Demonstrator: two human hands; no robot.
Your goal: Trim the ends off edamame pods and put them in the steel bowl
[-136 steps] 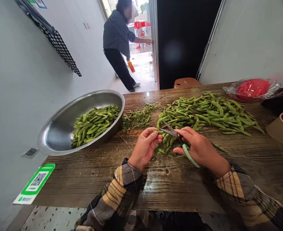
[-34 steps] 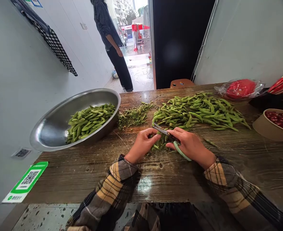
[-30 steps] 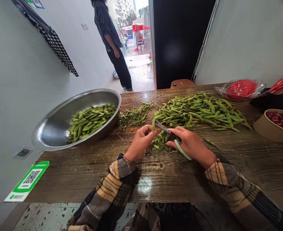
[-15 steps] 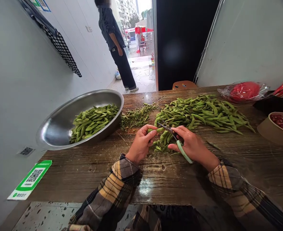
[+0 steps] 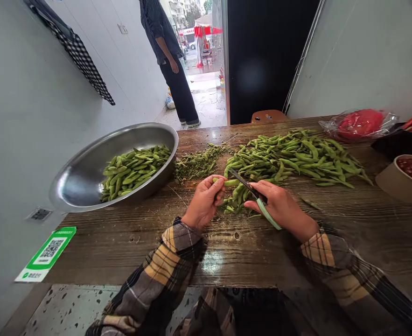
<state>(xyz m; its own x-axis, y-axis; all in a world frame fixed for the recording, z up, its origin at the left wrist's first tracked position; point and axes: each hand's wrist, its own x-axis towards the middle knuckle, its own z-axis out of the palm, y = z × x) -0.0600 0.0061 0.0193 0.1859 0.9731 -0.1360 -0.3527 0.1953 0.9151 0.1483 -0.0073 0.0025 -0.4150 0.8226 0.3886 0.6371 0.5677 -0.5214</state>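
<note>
Between thumb and fingers my left hand (image 5: 206, 200) pinches a green soybean pod (image 5: 231, 183), which points to the right. My right hand (image 5: 282, 205) grips a pair of scissors (image 5: 267, 214) with pale green handles. Their dark blades reach up and left, close by the pod's right end, and look closed or nearly so. Behind and beneath the scissors lies a heap of soybean pods (image 5: 296, 156) on the wooden table (image 5: 143, 252). To the left, a steel basin (image 5: 76, 163) holds more pods (image 5: 132, 172). Small trimmings (image 5: 200, 163) lie piled between basin and heap.
A green-and-white QR card (image 5: 46, 254) lies at the table's left edge. On the right are a red item in clear plastic (image 5: 359, 125) and a paper bowl (image 5: 398, 184) of dark red pieces. A person (image 5: 172, 65) stands by the doorway beyond the table.
The scissor blades, parted before, have come together near the pod's end. The view has tilted slightly downward. My left hand keeps hold of the pod.
</note>
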